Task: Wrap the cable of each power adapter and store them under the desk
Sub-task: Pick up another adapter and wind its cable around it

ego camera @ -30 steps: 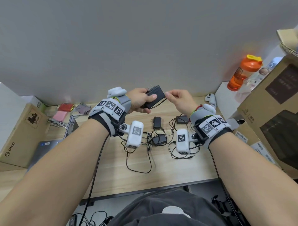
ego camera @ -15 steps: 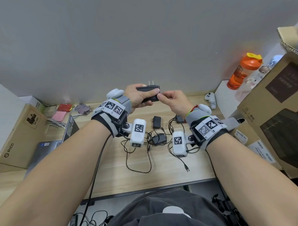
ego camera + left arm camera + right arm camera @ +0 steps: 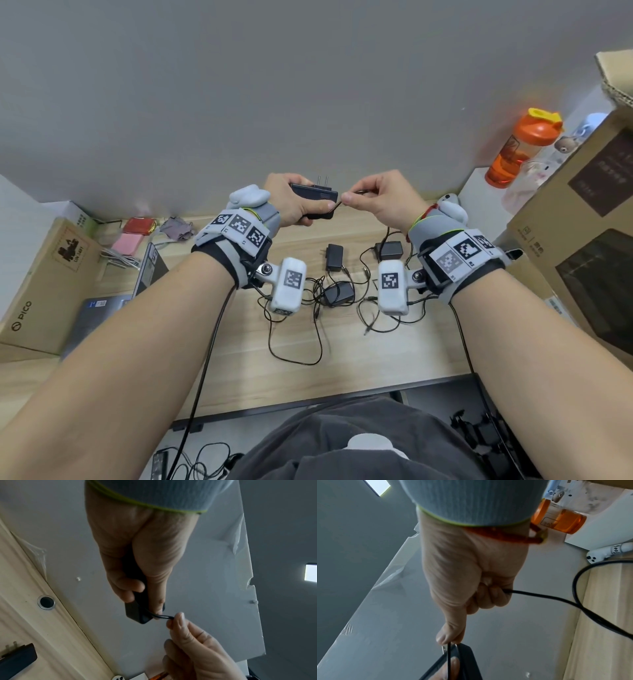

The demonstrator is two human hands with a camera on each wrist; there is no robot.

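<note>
My left hand (image 3: pixel 298 202) grips a flat black power adapter (image 3: pixel 317 197) above the back of the desk, its two prongs pointing up. In the left wrist view the thumb presses on the adapter (image 3: pixel 135 609) where its thin black cable (image 3: pixel 163 616) leaves the corner. My right hand (image 3: pixel 373 198) pinches that cable (image 3: pixel 346 202) just right of the adapter, thumb and forefinger close together. In the right wrist view the cable (image 3: pixel 547 597) runs out of the curled fingers toward the desk. Three more black adapters (image 3: pixel 334 257) (image 3: pixel 388 249) (image 3: pixel 339 294) lie on the wooden desk (image 3: pixel 239 359) in tangled cables.
A laptop (image 3: pixel 102 308) and a cardboard box (image 3: pixel 41 284) sit at the left. Large cardboard boxes (image 3: pixel 589 240) stand at the right, with an orange bottle (image 3: pixel 517 150) and a white controller (image 3: pixel 452 200) behind. A grey wall rises at the back. Cables lie on the floor under the desk edge.
Both hands have risen with the adapter, which has turned prongs-up. The right hand has shifted from the adapter's edge to pinching the cable just beside it.
</note>
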